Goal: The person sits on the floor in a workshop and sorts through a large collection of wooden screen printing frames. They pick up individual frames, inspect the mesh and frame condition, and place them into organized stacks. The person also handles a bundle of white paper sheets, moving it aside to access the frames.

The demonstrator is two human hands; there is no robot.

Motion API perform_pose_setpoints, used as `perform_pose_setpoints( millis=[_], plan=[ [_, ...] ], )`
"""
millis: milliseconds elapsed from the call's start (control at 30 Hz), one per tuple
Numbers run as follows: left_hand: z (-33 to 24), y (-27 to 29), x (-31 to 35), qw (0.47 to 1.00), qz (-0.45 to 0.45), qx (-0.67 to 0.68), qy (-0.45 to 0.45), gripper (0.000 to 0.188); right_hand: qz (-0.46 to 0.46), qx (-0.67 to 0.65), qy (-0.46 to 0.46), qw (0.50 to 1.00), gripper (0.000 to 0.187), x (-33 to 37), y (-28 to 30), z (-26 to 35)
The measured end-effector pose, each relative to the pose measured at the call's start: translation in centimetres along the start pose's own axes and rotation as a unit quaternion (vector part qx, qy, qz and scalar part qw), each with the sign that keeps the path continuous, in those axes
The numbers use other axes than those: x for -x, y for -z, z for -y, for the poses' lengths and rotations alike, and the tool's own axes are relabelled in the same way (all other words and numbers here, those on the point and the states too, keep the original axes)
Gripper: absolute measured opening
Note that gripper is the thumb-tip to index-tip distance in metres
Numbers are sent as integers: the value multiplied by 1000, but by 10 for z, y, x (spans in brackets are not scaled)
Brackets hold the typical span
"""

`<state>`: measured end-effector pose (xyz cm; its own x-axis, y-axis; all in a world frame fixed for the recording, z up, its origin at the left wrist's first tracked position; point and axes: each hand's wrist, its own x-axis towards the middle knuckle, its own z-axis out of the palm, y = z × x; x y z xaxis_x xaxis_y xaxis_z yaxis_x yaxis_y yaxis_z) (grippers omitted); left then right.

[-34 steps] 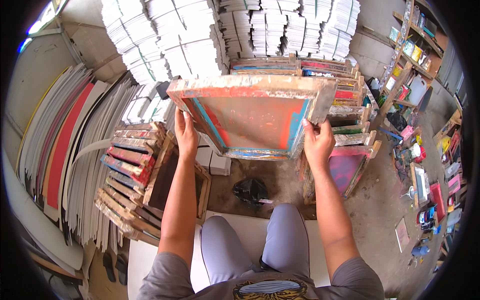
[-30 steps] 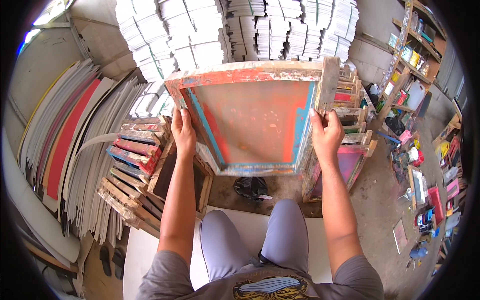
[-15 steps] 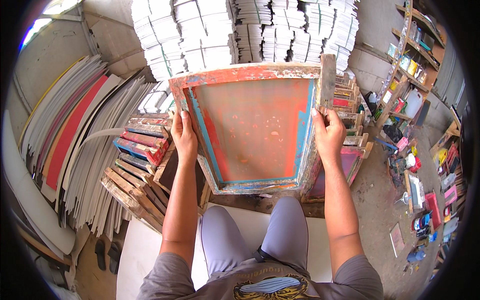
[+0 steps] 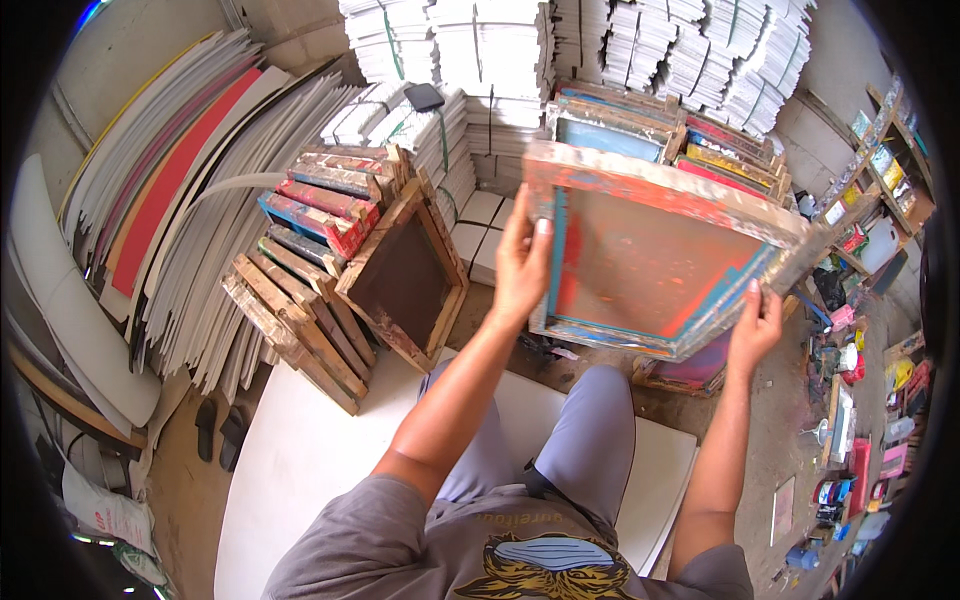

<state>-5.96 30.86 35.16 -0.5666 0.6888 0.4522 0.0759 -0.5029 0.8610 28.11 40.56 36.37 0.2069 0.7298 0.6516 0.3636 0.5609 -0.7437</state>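
A paint-stained wooden silk-screen frame (image 4: 640, 262) hangs in the air in front of me, tilted down toward its right. Its brownish mesh has blue and red smears along the border. My left hand (image 4: 522, 268) grips its left side, thumb on the near face. On the lower right side, my right hand (image 4: 755, 325) is closed around the wood. Behind the held screen stand more screen frames (image 4: 610, 138), partly covered by it. Another dark-meshed screen (image 4: 402, 285) leans against a row of wooden frames (image 4: 300, 320) on my left.
I sit on a white board (image 4: 300, 470). Large curved sheets (image 4: 190, 200) lean at the left, and tied white paper stacks (image 4: 490, 45) rise at the back. A black phone-like object (image 4: 424, 97) lies on one bundle. Bottles and tubs (image 4: 835, 490) clutter the right floor beside shelves (image 4: 900, 180).
Both hands have carried the silk-screen frame to the right, and it now tilts instead of facing me squarely. The view has shifted too, uncovering the leaning screen and frames behind.
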Motion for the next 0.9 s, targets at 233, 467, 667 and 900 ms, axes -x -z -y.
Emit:
perform_pose_setpoints(
  millis=[233,467,667,900],
  plan=[
    [48,-69,35,991,102,72,42,69,-14,110,-22,994,26,5,71,-62],
    [86,-123,80,978,188,30,82,75,-76,203,-54,975,29,21,124,-125],
    [128,-127,118,958,231,-2,169,80,-31,277,-115,953,32,49,147,-172],
    [135,-147,129,934,299,-96,173,90,-15,309,-206,929,36,67,156,-218]
  ],
)
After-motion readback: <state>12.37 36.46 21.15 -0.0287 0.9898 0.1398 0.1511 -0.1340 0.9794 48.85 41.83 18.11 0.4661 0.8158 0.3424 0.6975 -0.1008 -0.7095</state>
